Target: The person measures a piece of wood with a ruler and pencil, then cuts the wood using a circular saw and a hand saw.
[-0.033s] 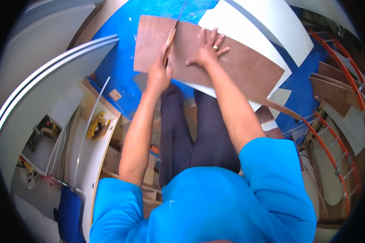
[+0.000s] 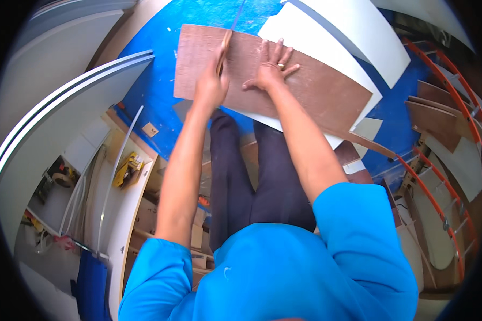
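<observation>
My left hand (image 2: 211, 88) is closed round the wooden handle of a handsaw (image 2: 225, 47), somewhat blurred. The thin blade shows edge-on, a narrow line running away past the far edge of a brown plywood board (image 2: 326, 88). How deep the blade sits in the wood cannot be made out. My right hand (image 2: 273, 69), with a ring on one finger, lies flat on the board to the right of the saw, fingers spread. The board lies across in front of my knees, partly over a white panel (image 2: 300, 35).
Blue sheeting (image 2: 155, 16) covers the floor. An orange ladder (image 2: 439, 208) stands at right, near brown board offcuts (image 2: 434, 115). At left are a pale panel with white edges (image 2: 75, 101) and an open wooden cabinet (image 2: 136, 198) with a yellow tool (image 2: 127, 168).
My left hand and the saw handle have moved slightly away from me along the board. My right hand stays on the same spot of the board; the whole view has shifted a little.
</observation>
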A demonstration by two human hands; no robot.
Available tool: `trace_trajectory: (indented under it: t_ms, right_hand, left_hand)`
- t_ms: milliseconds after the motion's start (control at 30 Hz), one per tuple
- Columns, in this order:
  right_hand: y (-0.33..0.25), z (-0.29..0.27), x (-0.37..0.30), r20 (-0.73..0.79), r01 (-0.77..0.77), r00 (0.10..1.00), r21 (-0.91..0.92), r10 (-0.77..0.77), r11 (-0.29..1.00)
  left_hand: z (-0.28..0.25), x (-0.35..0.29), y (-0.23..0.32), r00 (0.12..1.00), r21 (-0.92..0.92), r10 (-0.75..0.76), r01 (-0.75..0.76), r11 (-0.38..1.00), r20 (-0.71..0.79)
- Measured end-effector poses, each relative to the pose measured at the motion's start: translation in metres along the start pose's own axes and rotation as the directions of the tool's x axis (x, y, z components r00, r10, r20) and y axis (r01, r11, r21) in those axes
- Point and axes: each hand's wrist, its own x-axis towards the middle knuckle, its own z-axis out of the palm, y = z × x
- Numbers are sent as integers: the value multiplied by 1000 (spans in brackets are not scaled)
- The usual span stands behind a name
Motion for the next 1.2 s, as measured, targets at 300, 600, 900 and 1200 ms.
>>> trace_trajectory:
  t_ms: [300,600,900,1200]
  right_hand:
    - [30,3,4,-196,-31,980,-12,28,999]
    - [16,-8,8,-77,-51,996,8,51,999]
    - [33,-12,11,-52,-91,994,24,92,996]
    - [12,-13,6,-5,-116,993,14,116,993]
  left_hand:
    - [20,41,31,978,-26,-131,137,990,162]
    - [-33,-15,73,975,123,-115,93,988,190]
    - [-162,-165,185,869,259,-414,348,901,271]
    - [-28,14,77,909,256,-346,286,923,231]
